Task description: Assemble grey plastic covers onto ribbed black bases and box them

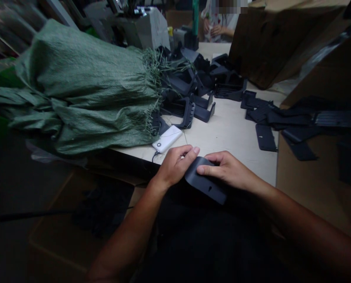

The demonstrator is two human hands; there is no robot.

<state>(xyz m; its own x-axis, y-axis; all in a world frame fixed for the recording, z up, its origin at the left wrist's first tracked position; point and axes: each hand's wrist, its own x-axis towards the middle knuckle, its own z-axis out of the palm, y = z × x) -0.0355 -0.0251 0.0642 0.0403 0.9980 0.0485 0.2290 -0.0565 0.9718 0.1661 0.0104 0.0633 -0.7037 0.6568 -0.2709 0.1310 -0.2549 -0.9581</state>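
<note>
Both my hands hold one dark plastic part (205,181) at the near edge of the table (231,133). My left hand (175,165) grips its left end with the fingers curled over the top. My right hand (228,169) presses on its upper right side, thumb along the face. The part is a curved black piece with a small notch on its flat side.
A big green woven sack (81,86) lies on the left, spilling several black plastic brackets (193,90). A white power bank (167,139) with a cable lies by my left hand. Flat black plates (265,137) lie right, beside cardboard boxes (319,169). Another person (219,25) sits at the far end.
</note>
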